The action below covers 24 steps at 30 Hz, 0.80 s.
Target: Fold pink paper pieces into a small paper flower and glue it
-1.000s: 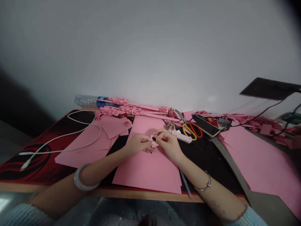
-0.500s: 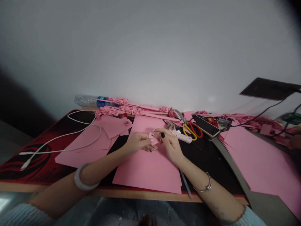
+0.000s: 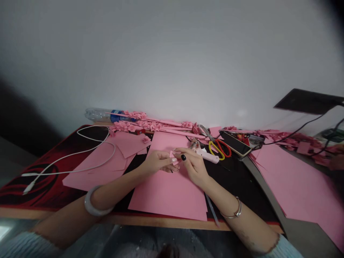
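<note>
Between thumb and fingers, my left hand (image 3: 156,163) pinches a small piece of pink paper (image 3: 171,154). My right hand (image 3: 196,166) is closed on the right side of that same piece, its fingertips pressed to it. Fingers cover most of the paper, so its exact shape is hidden. Both hands are just above a large pink paper sheet (image 3: 169,193) lying on the dark desk mat. Right of my right hand lie a pale pink glue gun (image 3: 208,156) and scissors (image 3: 221,148) with red and yellow handles.
Pink paper flowers (image 3: 153,126) on stems line the wall beside a plastic bottle (image 3: 100,115). A white cable (image 3: 67,172) loops over paper sheets at left. A phone (image 3: 236,142) lies at right, near more pink sheets (image 3: 298,179). Part of another person's hand (image 3: 337,162) shows at far right.
My right hand's fingers have shifted slightly left and down over the small paper, which now shows less. My left hand has barely moved.
</note>
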Available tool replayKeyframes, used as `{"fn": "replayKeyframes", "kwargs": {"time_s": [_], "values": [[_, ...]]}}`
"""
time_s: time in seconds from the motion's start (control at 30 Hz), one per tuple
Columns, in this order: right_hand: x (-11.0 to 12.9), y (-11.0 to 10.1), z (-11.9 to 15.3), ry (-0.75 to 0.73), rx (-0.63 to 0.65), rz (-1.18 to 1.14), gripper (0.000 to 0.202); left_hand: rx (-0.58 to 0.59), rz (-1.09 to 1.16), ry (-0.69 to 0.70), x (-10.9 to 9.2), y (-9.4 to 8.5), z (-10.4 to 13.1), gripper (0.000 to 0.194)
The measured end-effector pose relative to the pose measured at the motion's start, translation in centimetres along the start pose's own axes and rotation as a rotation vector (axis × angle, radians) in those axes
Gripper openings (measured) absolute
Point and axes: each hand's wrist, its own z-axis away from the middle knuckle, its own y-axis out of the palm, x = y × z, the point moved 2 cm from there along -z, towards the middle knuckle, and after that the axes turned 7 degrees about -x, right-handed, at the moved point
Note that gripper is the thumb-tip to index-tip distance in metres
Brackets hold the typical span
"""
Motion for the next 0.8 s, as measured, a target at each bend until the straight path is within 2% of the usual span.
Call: {"fn": "replayKeyframes", "kwargs": {"time_s": [0.23,0.43,0.53,0.67,0.8], "values": [[0.1,0.1,0.0,0.052,0.013,-0.054,0.032,0.003,-0.020,0.017,0.1,-0.2,-0.2,0.029],[-0.7,0.3,0.1,0.222,-0.108,-0.093,0.017,0.046,-0.136,0.084,-0.2,-0.1,-0.1,0.024],[-0.9,0.5,0.0,0.210,0.006,-0.005,0.016,0.084,-0.167,0.115,0.2,0.1,-0.1,0.022],[-0.7,0.7,-0.2,0.137,0.200,0.087,0.029,0.135,-0.217,0.112,0.7,0.2,-0.2,0.020],[-0.5,0.8,-0.2,0.102,0.273,0.097,0.030,0.135,-0.242,0.103,0.8,0.2,-0.2,0.018]]}}
